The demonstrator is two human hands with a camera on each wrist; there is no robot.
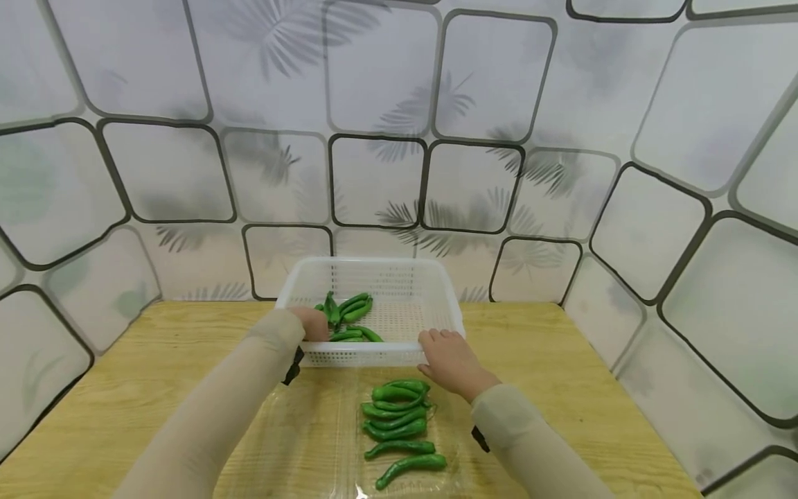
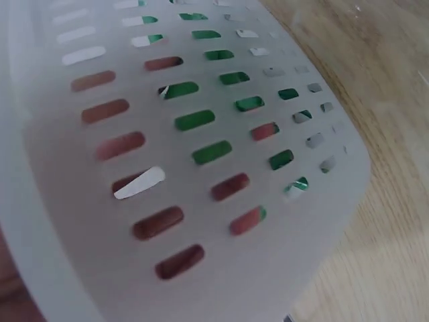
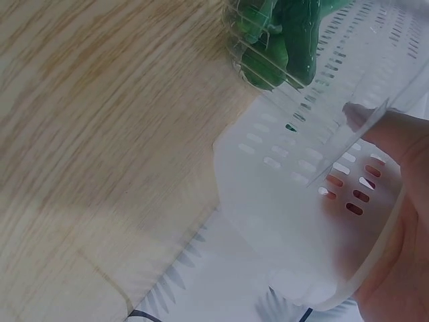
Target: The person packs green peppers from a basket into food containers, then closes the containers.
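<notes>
A white perforated plastic basket [image 1: 374, 354] holds green chili peppers [image 1: 355, 310] toward its left side. My left hand [image 1: 314, 323] reaches over the front rim into it, down by the nearer peppers. Its fingers are hidden behind the wall; through the slots in the left wrist view, skin shows beside green peppers [image 2: 194, 120], and I cannot tell whether they grip one. My right hand [image 1: 454, 362] grips the basket's front right rim, fingers over the inside, thumb outside. Before the basket, a clear plastic container [image 1: 458, 457] holds a column of green peppers [image 1: 395, 430]. Its edge overlaps the right thumb [image 3: 389, 131] in the right wrist view.
The container's clear other half [image 1: 299, 443] lies open to the left on the wooden table [image 1: 156, 388]. A patterned wall covering [image 1: 380, 180] rises right behind the basket and along both sides of the table.
</notes>
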